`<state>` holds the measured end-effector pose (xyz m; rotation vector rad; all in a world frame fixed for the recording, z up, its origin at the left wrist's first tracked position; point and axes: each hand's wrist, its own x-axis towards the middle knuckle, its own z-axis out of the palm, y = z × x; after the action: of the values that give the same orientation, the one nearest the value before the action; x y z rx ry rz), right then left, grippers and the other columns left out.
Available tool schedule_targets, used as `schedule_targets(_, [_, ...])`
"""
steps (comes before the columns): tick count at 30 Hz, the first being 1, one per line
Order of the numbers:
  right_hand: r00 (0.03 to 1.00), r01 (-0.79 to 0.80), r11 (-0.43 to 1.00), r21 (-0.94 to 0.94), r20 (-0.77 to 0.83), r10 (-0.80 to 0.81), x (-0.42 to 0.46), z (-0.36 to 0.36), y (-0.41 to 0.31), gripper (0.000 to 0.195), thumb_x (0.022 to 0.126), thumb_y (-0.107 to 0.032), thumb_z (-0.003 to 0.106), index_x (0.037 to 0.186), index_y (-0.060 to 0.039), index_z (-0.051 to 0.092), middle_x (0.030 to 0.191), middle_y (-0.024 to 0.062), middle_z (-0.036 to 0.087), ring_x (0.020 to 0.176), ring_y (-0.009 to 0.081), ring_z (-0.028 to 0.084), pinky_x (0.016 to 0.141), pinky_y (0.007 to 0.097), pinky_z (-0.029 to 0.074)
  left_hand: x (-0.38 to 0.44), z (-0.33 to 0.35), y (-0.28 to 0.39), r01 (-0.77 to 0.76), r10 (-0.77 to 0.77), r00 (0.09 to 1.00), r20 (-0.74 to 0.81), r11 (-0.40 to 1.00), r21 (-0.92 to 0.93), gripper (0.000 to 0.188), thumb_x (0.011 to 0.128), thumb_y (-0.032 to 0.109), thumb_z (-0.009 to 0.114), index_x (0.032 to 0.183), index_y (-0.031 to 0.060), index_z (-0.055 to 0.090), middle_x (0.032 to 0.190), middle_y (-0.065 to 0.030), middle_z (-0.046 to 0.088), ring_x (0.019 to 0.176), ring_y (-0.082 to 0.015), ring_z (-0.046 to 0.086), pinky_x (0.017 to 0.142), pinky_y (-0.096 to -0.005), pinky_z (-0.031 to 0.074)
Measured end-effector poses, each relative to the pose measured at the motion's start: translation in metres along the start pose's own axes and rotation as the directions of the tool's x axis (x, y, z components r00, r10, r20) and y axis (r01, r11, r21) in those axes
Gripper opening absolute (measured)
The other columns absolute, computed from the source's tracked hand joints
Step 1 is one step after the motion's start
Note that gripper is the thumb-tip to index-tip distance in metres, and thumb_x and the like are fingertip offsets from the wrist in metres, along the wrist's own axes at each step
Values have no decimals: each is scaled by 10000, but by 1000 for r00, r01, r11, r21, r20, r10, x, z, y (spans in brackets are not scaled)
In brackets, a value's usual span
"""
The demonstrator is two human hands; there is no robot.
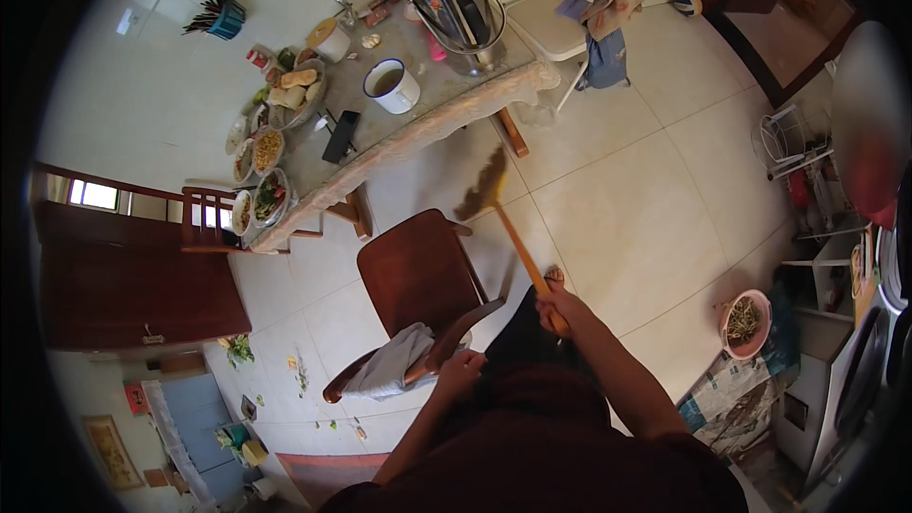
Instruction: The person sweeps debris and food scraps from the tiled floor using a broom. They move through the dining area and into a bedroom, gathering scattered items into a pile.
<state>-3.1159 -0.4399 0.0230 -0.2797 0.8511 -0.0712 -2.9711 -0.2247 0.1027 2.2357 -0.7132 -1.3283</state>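
Observation:
My right hand is closed around the orange-brown handle of a broom. The broom's dark bristles, blurred, are over the tiled floor beside the table and past the seat of a wooden chair. Close to that chair's curved back is my left hand, its fingers curled; whether it touches the wood is hard to tell. A light grey cloth hangs over the chair back. Bits of leaves and scraps lie scattered on the floor at the lower left.
The cloth-edged table holds dishes of food, a white enamel mug, a phone and a large metal pot. A white folding chair stands at its far end. At right, a pink basin sits near newspaper and shelving.

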Motion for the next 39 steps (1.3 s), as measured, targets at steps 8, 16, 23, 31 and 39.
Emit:
schedule_targets(8, [971,-101,992,-79,-224,81,76,-81,-46,136,792,-120,519,913,-117,458,597,29,481,418,114,451,343,264,390,60,-37,48,167,-203,968,-148,960,-227,232,801,241,521,794,17,583,614,-24,534,569,-83,496,516,-248,407])
schedule_targets(16, [799,-37,999,-18,-601,19,-71,-183,-86,170,788,-81,465,955,-76,430,570,29,432,423,119,421,356,272,399,137,-19,121,190,-198,980,-4,947,-260,209,809,222,513,805,24,582,650,-12,543,543,-75,496,496,-238,432])
schedule_targets(23, [895,-8,984,-181,-440,-74,-126,-125,-169,502,774,-71,484,1251,-125,338,643,3,457,468,80,420,400,223,388,178,14,174,135,-153,984,-86,972,-190,211,799,211,507,790,17,588,643,-33,552,528,-86,502,489,-238,423])
schedule_targets(31, [963,-172,852,-495,-266,40,63,-224,-369,332,772,-102,518,1088,-69,422,565,77,498,377,154,455,304,296,356,209,61,287,128,-221,951,-218,918,-375,174,816,185,505,783,21,555,569,-6,489,477,-73,463,464,-218,411])
schedule_targets(39, [906,-83,960,-266,-422,-39,48,-350,-509,485,800,-135,508,1254,-161,340,604,30,463,434,93,423,344,238,361,235,112,371,267,-315,932,-180,931,-247,179,815,183,517,806,9,557,518,35,439,430,-36,401,421,-202,352])
